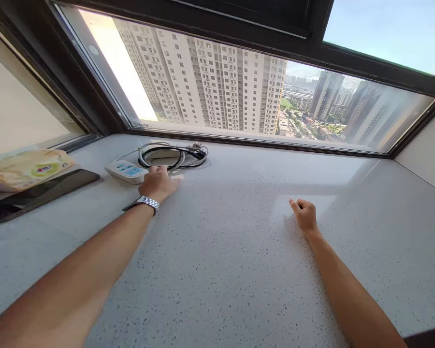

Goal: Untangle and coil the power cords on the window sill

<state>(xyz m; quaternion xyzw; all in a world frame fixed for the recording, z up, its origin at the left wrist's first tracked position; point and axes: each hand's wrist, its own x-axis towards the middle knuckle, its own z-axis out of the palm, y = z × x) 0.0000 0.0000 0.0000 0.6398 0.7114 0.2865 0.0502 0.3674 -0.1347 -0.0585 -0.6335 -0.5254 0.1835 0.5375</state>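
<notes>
My left hand (158, 184), with a silver watch (148, 203) on its wrist, is low over the counter at the near edge of a coiled cable (143, 155). Its thumb stands out to the right, apart from the bent fingers; the fingertips are partly hidden, and I cannot tell whether they touch the cable. Just left of this hand lies a white power strip (125, 170) with a blue-marked top. Black and pale cable loops end in a black plug (198, 153). My right hand (305, 215) rests on the counter to the right, loosely fisted, with nothing visible in it.
A black phone (43, 193) lies at the left beside a yellow tissue pack (29, 169). The speckled pale counter (217, 261) runs up to a dark window frame (257, 142). A pale wall (424, 150) bounds the right side. High-rise buildings show outside.
</notes>
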